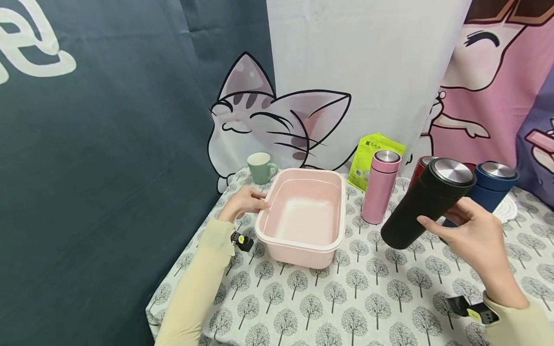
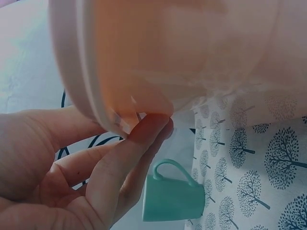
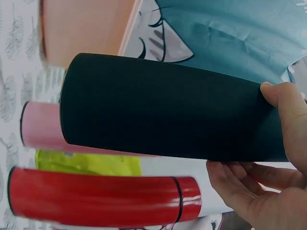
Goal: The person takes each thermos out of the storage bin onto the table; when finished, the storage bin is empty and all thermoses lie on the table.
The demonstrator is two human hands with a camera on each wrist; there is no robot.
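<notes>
In the head view a pink plastic basin (image 1: 303, 249) stands on the table, its inside bare. My left hand (image 1: 247, 204) pinches the basin's left rim; the left wrist view shows the thumb on one side and fingers on the other. My right hand (image 1: 476, 235) grips a black thermos (image 1: 413, 211) with a silver lid, tilted and held above the cloth. Beside it stands a pink thermos (image 1: 381, 190). A red thermos (image 3: 96, 196) shows whole in the right wrist view but is mostly hidden in the head view. Behind the right hand is a blue thermos (image 1: 489, 190).
A green mug (image 1: 260, 169) stands behind the basin at the left, near the table's edge. A lime-green pouch (image 1: 361, 166) is at the back, by the pink thermos. At the far right lies a white round item (image 1: 507, 209), partly hidden. The cloth (image 1: 311, 302) has tree prints.
</notes>
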